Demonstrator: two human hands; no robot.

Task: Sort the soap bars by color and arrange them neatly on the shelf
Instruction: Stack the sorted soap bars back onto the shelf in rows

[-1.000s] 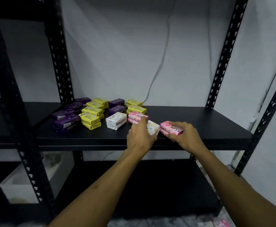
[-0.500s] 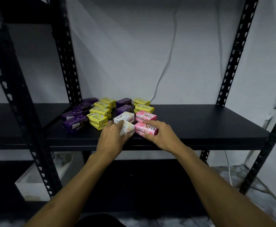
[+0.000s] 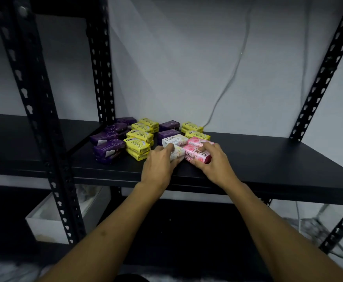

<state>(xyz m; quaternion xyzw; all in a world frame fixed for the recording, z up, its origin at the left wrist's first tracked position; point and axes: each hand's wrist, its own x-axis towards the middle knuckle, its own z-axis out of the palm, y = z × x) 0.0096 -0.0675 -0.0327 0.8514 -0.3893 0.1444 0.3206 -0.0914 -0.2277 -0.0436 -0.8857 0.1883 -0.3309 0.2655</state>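
On the black shelf (image 3: 268,159) my left hand (image 3: 159,165) grips a white soap bar (image 3: 177,153), its fingers curled over the bar's left end. My right hand (image 3: 213,162) holds a pink soap bar (image 3: 195,155) right beside it, thumb at the near edge and fingers on top. Directly behind them lie another white bar (image 3: 174,139) and another pink bar (image 3: 199,141). Yellow bars (image 3: 139,139) stand in small stacks to the left, purple bars (image 3: 107,147) farther left. More purple bars (image 3: 168,130) and yellow bars (image 3: 195,131) sit at the back.
Black slotted uprights (image 3: 34,110) frame the shelf at left and right. A white box (image 3: 50,218) sits on the lower level at left. A grey cable (image 3: 227,82) hangs down the wall behind the soaps. The right half of the shelf is bare.
Both hands have slid the white and the pink bar leftward along the shelf, up against the white and pink bars behind them. The camera has shifted too.
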